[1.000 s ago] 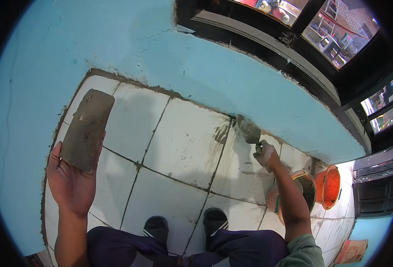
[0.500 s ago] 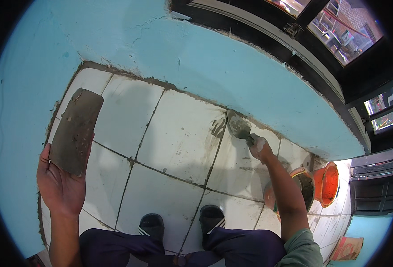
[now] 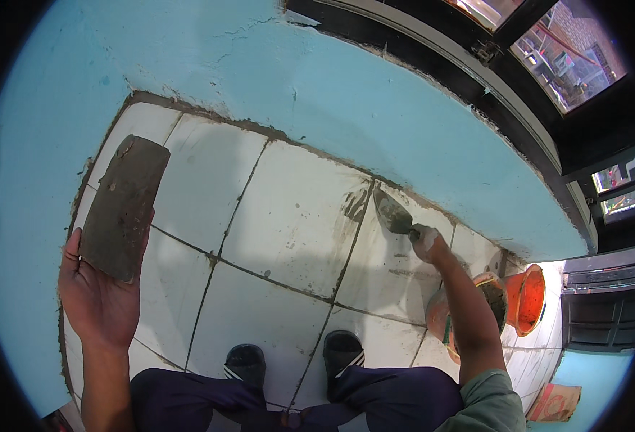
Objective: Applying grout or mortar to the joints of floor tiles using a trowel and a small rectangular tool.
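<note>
My left hand (image 3: 101,302) grips the lower end of a flat, grey, mortar-smeared rectangular slab (image 3: 125,209), thumb on one side and fingers on the other; what it is made of I cannot tell. On the right, my right hand (image 3: 431,243) is closed round the handle of a pointed trowel (image 3: 393,212). Its grey-coated blade points toward the foot of the blue wall, over the white floor tiles (image 3: 296,216). Dark wet smears of mortar (image 3: 355,204) mark the tile left of the blade. Whether the blade touches the floor cannot be made out.
A mortar-stained bucket (image 3: 443,317) stands partly behind my right forearm, beside an orange bucket (image 3: 526,299). The blue wall (image 3: 317,101) borders the far and left sides, below a dark window frame (image 3: 533,144). A cardboard piece (image 3: 555,403) lies at lower right.
The trowel has drawn back slightly to the right, away from the wall joint, and its blade has turned. My left hand holds the slab almost where it was.
</note>
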